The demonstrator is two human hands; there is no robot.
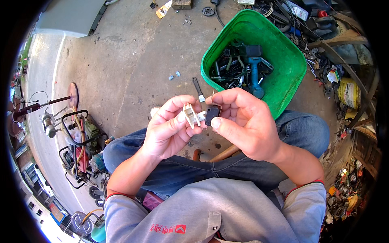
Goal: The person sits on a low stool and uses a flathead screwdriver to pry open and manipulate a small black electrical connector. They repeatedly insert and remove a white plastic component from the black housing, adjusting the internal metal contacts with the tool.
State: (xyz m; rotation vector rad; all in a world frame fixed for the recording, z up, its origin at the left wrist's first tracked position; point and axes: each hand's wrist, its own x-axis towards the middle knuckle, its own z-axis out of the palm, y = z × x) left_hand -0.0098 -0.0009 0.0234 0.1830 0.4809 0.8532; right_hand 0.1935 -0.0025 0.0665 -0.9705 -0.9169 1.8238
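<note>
Looking down, I see my left hand [168, 131] pinching a small cream-white plastic clip-shaped part [190, 115] between thumb and fingers, closed on it above my lap. My right hand [243, 121] is curled shut around a small dark rectangular plastic block [212, 114], thumb pressed on its face, and the two pieces touch. Behind them on the concrete floor [133, 60] stands a green plastic tub [283, 77] of dark tools, among them a blue power drill [255, 73].
</note>
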